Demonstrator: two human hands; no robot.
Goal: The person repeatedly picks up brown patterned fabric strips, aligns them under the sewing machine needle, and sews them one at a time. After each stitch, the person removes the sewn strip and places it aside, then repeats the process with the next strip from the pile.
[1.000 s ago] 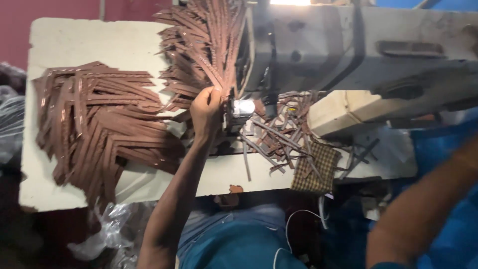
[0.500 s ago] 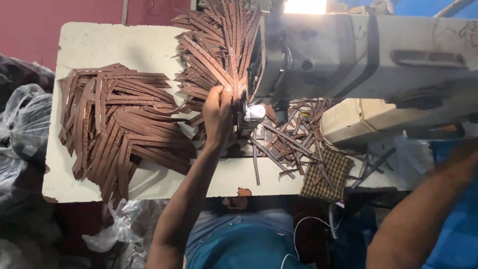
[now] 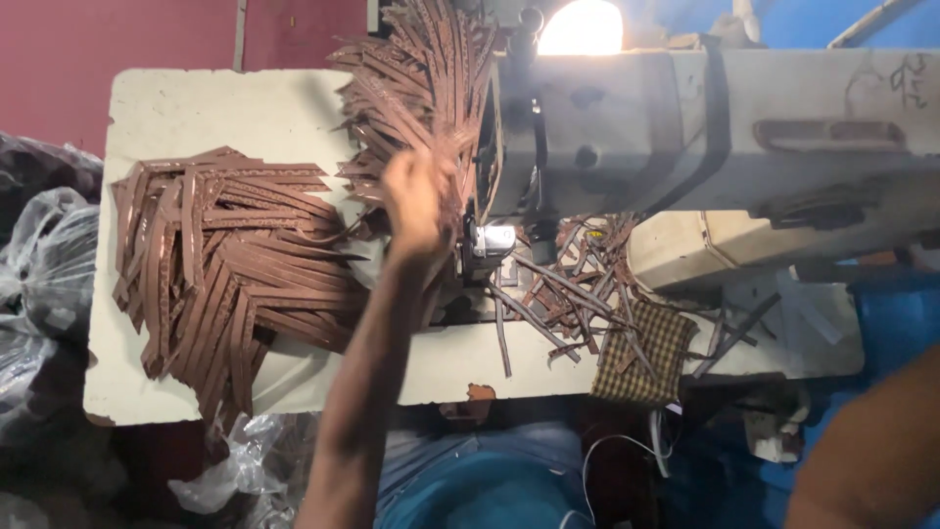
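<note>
My left hand (image 3: 416, 201) reaches across the cream table (image 3: 196, 108), blurred by motion. Its fingers are curled on the near ends of brown leather strips in the fanned far pile (image 3: 421, 78). It sits just left of the presser foot (image 3: 487, 240) of the grey sewing machine (image 3: 705, 118). A second, flatter heap of brown strips (image 3: 225, 274) lies to the hand's left. Only my right forearm (image 3: 862, 460) shows at the lower right corner; the hand itself is out of frame.
Loose strips and offcuts (image 3: 578, 284) lie tangled under the machine arm, beside a checked cloth (image 3: 646, 353) at the table's front edge. A lit lamp (image 3: 583, 27) glares above the machine. Crumpled plastic bags (image 3: 44, 264) are piled left of the table.
My left hand has moved away from the needle area, up and towards the far pile of strips. The view has shifted, so the table appears lower and more to the right.
</note>
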